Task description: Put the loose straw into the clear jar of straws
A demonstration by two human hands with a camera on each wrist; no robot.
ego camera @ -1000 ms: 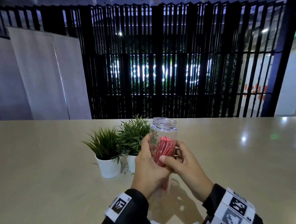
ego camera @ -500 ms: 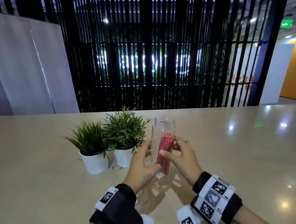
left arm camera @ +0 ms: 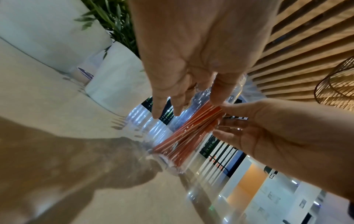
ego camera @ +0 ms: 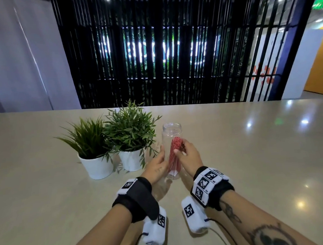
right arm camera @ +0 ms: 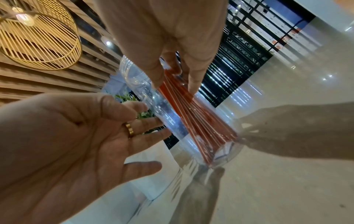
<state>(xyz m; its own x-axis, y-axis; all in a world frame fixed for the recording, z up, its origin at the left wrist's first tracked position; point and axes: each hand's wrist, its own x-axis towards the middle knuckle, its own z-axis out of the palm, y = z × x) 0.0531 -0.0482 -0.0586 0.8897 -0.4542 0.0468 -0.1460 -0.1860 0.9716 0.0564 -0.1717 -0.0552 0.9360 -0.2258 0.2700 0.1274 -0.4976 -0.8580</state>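
Note:
The clear jar [ego camera: 171,130] stands upright on the table, open at the top, with a bundle of red straws [ego camera: 176,143] leaning inside it. I see no straw outside the jar. My right hand [ego camera: 189,154] holds the jar's right side, thumb in front and fingers behind. My left hand [ego camera: 156,167] is at the jar's left side, its fingers straight and spread. In the right wrist view the left hand [right arm camera: 76,136] shows an open palm, with its fingertips at the jar [right arm camera: 166,115]. The left wrist view shows the straws [left arm camera: 189,133] through the clear wall.
Two small green plants in white pots [ego camera: 96,167] [ego camera: 131,162] stand just left of the jar, close to my left hand. The beige table [ego camera: 254,164] stretches wide to the right and front. A black slatted screen stands behind its far edge.
My left hand was wrapped round the jar a second ago; its fingers have since straightened and loosened. The right hand stays on the jar. My view has tilted down and pulled back.

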